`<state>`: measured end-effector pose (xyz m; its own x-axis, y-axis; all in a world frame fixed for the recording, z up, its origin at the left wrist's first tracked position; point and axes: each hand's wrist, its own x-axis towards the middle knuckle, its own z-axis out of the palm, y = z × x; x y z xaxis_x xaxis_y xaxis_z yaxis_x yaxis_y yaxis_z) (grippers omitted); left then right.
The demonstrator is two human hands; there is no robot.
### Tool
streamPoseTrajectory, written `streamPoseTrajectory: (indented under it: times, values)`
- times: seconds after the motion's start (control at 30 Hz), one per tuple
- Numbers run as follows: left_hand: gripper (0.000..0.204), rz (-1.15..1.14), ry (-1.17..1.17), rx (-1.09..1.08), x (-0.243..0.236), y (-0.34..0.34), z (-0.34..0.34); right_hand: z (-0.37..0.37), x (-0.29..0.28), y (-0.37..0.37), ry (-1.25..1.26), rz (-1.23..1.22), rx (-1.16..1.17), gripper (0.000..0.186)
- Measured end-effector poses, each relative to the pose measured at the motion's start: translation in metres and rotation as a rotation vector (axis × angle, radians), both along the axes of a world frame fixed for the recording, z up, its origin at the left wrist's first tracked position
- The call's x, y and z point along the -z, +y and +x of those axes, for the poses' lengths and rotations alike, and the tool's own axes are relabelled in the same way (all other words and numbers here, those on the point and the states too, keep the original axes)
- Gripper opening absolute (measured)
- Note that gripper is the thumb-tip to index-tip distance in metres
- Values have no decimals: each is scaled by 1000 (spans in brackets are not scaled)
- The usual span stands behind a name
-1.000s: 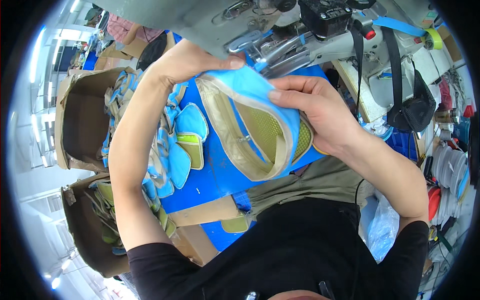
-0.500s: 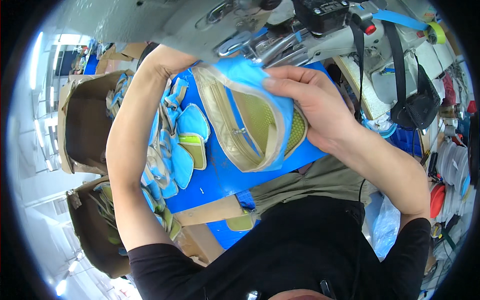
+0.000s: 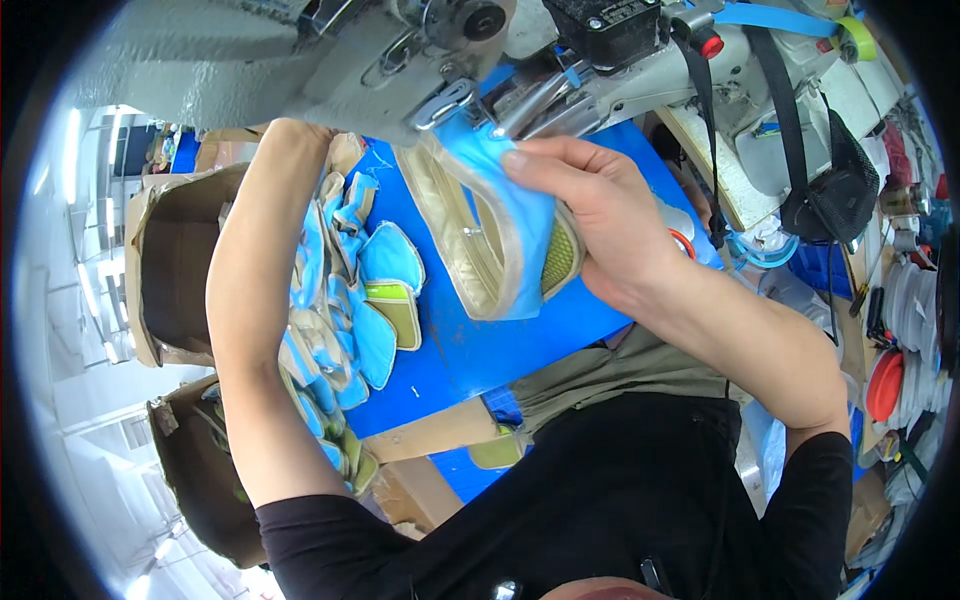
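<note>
My right hand [image 3: 590, 210] grips a blue pouch [image 3: 472, 290] with beige binding, a zipper and olive mesh, thumb pressed on the blue fabric under the sewing machine's presser area [image 3: 450, 105]. The pouch's upper edge reaches the metal foot and guide. My left hand [image 3: 305, 135] is raised to the upper left, beside the grey machine body [image 3: 240, 70]; its fingers are mostly hidden, so I cannot tell what it holds. Left of the pouch, a pile of blue, beige and olive sewn pieces [image 3: 375, 345] lies on the blue table [image 3: 450, 360].
Two cardboard boxes [image 3: 180, 285] stand at the left. A black mesh bag [image 3: 840, 215] hangs from straps on the right, by a tape roll [image 3: 855, 40]. White spools or discs and red ones [image 3: 885, 385] are stacked at the far right.
My left hand has left the pouch and moved leftward behind the machine body. My right hand and the pouch have shifted slightly left and up, further in at the presser area.
</note>
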<state>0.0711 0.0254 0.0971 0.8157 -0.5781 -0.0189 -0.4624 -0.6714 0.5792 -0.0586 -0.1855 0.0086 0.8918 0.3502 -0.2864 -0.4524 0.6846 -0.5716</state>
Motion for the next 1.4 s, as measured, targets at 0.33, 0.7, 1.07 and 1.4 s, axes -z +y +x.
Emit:
streamPoseTrajectory:
  times: [0.33,0.7,1.07,1.4]
  values:
    - [42,4,-76,-34,2,-1,-2,2,3,-3,15,0,26,19]
    - [43,-343,144,-229,47,6,-56,2,13,-18,-76,-158,-137,23]
    - [31,-613,-834,-574,121,-63,-109,-61,91,-58,-10,-344,-171,13]
    - [15,-801,-703,-489,125,-69,-108,-78,110,-81,89,-337,-130,9]
